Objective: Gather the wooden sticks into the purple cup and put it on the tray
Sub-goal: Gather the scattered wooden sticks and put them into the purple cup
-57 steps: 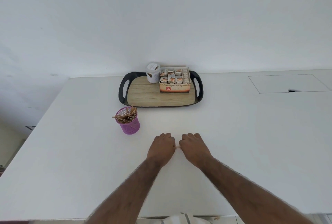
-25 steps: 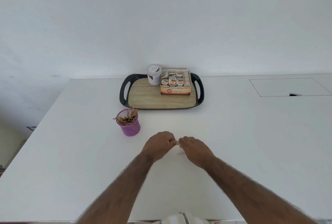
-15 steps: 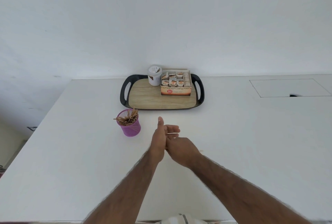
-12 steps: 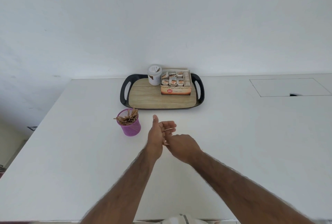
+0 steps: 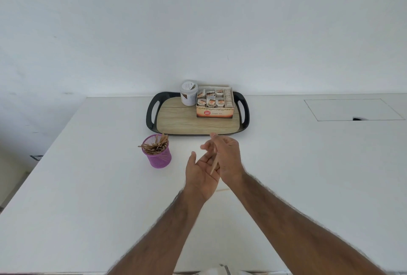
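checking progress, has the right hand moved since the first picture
Yes. The right hand has gone forward, toward the near rim of the tray, holding a wooden stick.

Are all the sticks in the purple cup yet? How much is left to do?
Nearly. Done: a bunch of wooden sticks already stands in the purple cup. In hand: one stick lies between the open left hand and the right hand. Left: drop it in, perhaps also a faint stick on the table, then set the cup on the tray.
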Action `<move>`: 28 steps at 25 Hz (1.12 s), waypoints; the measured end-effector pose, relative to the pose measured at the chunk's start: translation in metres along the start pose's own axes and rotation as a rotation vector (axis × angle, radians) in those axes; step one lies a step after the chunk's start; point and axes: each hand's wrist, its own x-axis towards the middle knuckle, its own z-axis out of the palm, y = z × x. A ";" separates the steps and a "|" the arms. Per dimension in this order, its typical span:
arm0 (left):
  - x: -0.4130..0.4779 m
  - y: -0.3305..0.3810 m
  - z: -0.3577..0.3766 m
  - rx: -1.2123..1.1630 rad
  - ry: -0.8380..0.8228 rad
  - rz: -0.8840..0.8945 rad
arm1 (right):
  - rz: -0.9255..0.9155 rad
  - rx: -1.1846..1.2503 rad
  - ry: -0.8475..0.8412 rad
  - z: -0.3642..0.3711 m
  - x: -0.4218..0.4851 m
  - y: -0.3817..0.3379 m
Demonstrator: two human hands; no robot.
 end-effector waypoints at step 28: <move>-0.003 0.028 -0.034 0.962 0.350 0.231 | -0.504 -1.943 -0.443 -0.097 -0.014 0.072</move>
